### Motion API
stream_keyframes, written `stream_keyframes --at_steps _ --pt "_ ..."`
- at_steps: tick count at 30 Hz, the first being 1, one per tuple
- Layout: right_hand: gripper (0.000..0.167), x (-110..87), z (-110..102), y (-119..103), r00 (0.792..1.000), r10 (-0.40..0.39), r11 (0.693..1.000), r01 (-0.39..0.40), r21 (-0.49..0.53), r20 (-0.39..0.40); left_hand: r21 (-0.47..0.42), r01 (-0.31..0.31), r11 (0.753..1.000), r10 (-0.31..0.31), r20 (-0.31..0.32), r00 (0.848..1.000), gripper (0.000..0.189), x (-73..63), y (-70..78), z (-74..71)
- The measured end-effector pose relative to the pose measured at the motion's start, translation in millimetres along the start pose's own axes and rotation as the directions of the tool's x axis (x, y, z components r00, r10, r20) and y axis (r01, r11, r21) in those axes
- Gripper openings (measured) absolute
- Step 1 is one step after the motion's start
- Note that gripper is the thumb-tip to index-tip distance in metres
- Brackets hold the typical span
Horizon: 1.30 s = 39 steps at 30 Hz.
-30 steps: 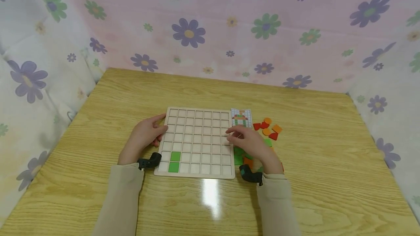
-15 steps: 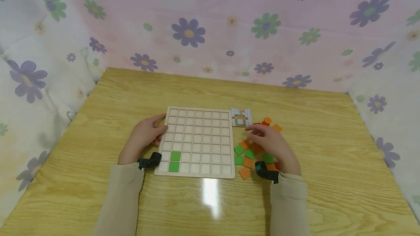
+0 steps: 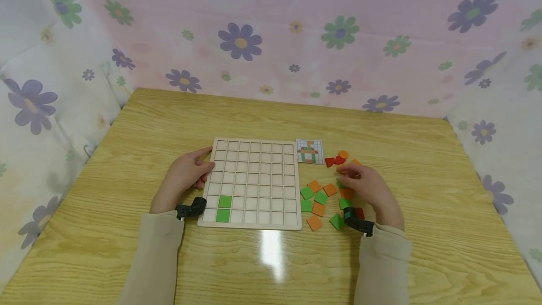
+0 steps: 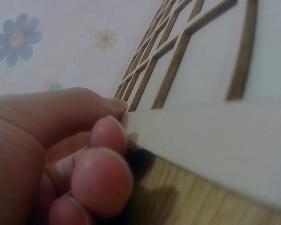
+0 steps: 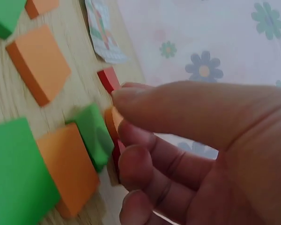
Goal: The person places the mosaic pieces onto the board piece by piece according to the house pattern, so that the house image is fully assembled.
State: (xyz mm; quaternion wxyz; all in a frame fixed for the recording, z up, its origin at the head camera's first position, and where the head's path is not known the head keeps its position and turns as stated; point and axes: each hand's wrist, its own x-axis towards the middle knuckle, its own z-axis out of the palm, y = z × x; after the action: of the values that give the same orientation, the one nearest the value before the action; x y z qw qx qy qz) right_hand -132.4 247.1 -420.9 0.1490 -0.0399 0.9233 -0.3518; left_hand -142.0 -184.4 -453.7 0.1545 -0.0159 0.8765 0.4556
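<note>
A wooden grid board lies on the table with two green square tiles in cells near its lower left. My left hand holds the board's left edge, thumb at the rim and the other fingers bent beside it, as the left wrist view shows. Over the loose pieces right of the board, my right hand has its thumb and fingers bent and apart, with nothing seen between them. Close to its fingertips are a green tile, an orange round piece and a red piece.
A small printed pattern card lies at the board's upper right corner. Several green and orange square tiles are scattered right of the board. Red and orange pieces lie beyond them. A flowered cloth rises behind the table.
My right hand has moved from the board's right edge rightward over the loose pieces, uncovering several tiles. My left hand stays at the board's left edge.
</note>
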Motion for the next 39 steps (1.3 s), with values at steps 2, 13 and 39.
stream_keyframes --at_steps 2,13,39 --pt "0.029 -0.6 -1.3 1.4 1.000 0.001 1.000 -0.001 -0.023 0.001 0.002 -0.001 1.000 0.001 -0.002 1.000 0.054 -0.4 -0.2 -0.2" --pt "0.027 -1.2 -3.8 3.8 1.000 -0.012 0.995 0.014 -0.098 0.025 0.018 0.008 1.000 -0.008 -0.011 1.000 0.054 0.0 0.3 -1.2" --pt "0.022 0.0 -3.1 -4.0 0.994 0.080 0.993 -0.073 -0.091 0.078 -0.007 0.009 1.000 -0.009 -0.002 1.000 0.053 0.1 2.3 -1.0"
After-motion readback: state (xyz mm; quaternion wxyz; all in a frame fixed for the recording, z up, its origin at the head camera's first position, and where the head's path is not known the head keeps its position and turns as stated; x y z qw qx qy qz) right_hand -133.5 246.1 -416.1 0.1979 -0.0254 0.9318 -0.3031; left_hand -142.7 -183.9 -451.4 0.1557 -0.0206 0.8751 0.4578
